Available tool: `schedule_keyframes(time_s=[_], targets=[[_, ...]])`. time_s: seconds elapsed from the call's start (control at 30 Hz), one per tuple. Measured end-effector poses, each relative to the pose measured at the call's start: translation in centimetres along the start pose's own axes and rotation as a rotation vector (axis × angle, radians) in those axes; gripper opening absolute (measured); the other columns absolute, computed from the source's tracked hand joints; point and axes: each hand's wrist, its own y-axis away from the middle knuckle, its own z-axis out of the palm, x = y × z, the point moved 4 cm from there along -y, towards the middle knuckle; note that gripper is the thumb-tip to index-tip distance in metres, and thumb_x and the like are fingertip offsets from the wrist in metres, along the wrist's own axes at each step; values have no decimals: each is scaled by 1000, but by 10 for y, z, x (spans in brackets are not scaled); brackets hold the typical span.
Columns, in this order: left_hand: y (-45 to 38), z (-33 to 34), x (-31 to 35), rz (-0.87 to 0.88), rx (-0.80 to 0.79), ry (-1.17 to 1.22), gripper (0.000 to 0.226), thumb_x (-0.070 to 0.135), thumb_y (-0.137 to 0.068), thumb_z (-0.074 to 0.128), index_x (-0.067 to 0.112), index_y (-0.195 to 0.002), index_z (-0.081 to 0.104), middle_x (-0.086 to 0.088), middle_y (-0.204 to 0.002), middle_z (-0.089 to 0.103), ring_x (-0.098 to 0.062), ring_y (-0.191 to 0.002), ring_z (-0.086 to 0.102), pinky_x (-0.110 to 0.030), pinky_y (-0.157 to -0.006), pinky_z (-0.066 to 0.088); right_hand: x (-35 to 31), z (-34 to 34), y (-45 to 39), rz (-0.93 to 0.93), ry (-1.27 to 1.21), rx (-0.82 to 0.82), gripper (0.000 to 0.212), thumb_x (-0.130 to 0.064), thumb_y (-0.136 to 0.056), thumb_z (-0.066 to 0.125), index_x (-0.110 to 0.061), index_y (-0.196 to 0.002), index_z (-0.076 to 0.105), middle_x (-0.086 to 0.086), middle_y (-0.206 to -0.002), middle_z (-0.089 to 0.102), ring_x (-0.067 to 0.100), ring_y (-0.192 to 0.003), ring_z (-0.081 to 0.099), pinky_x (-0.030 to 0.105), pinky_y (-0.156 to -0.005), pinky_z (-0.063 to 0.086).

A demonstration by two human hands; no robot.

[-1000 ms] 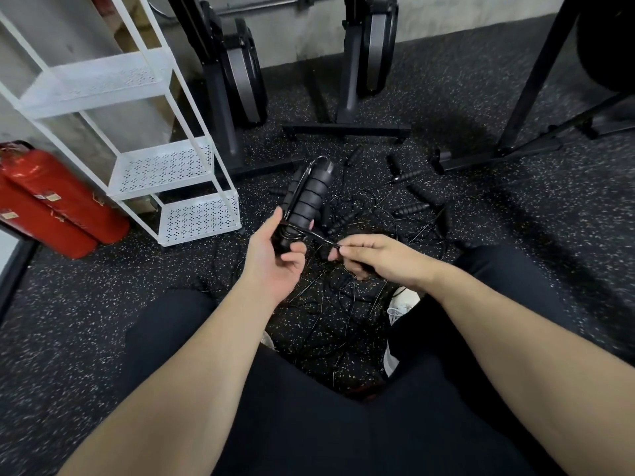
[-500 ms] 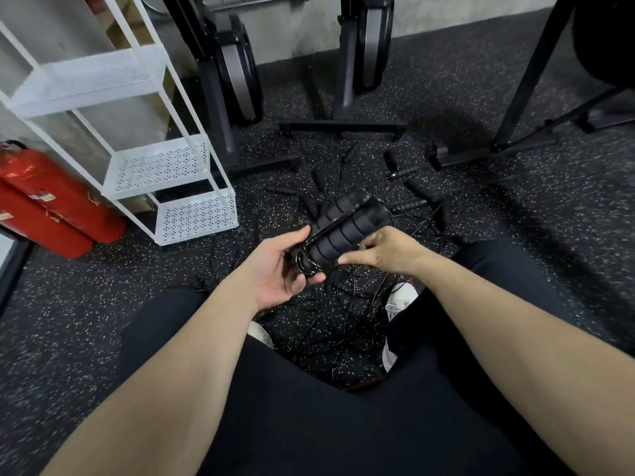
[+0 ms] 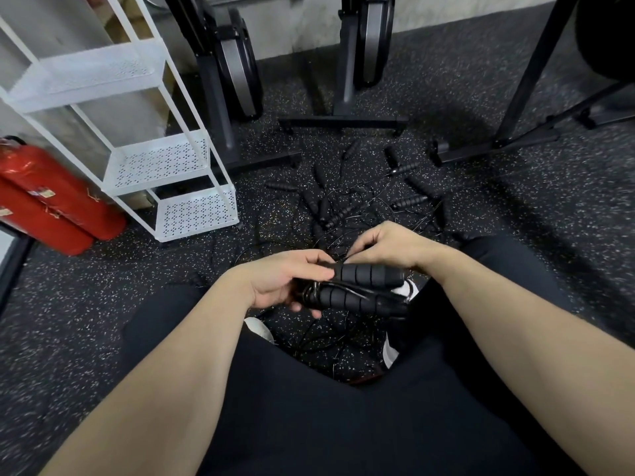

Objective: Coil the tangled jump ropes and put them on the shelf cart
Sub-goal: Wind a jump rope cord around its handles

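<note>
Mid-frame, left hand (image 3: 281,280) clamped round coiled jump rope (image 3: 357,290), right hand (image 3: 388,247) pinching its cord.

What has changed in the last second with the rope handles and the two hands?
The bundled handles turned from upright to lying sideways and came down toward the lap. The left hand kept its grip on the bundle; the right hand still pinches the cord at its top. The tangled ropes on the floor and the empty shelf cart stayed as they were.
</note>
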Motion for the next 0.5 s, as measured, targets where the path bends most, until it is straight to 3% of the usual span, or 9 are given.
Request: schedule_keyframes(time_s=[0.07,0.13,0.2,0.3,0.4,0.5], targets=[[-2,2,-4,-28,-4,-86,26,16,-93,72,19,-113,55,-20,-104,70,-34,-74,73,-27,-48,53,3,2,-1,21,127,59,23,-51,-69,88,-31,-74,79,-4,-67,68,9,-60,53,31,-65,46],[-5,2,-4,-36,51,-170,34,12,-93,74,22,-119,53,-21,-117,66,-37,-79,73,-34,-56,60,3,3,-3,55,287,125,34,-63,-65,85,-33,-78,77,-11,-60,61,7,-52,47,27,-59,40],[-10,2,-3,-30,115,-214,58,13,-91,77,30,-135,45,-14,-123,60,-37,-79,75,-38,-60,62,0,3,-4,17,293,129,27,-57,-70,86,-34,-81,77,-14,-67,66,0,-60,54,26,-63,43],[-15,4,-3,-51,196,-303,86,20,-90,80,35,-157,26,0,-132,48,-36,-83,77,-39,-65,64,-4,6,-4,-69,159,58,8,-33,-84,82,-30,-90,78,-23,-67,67,-11,-57,55,11,-62,38],[-20,0,-6,-51,294,-367,73,26,-91,78,23,-154,41,-2,-121,63,-26,-79,77,-39,-68,65,-5,8,-3,-105,155,68,7,-26,-90,78,-27,-97,78,-27,-72,67,-16,-65,58,5,-66,39],[-24,-3,-4,14,359,-354,46,27,-94,76,20,-135,59,-10,-107,74,-21,-73,73,-40,-71,65,-4,11,-5,-101,94,122,8,-24,-90,77,-31,-94,78,-15,-92,74,-1,-85,67,19,-82,52]])
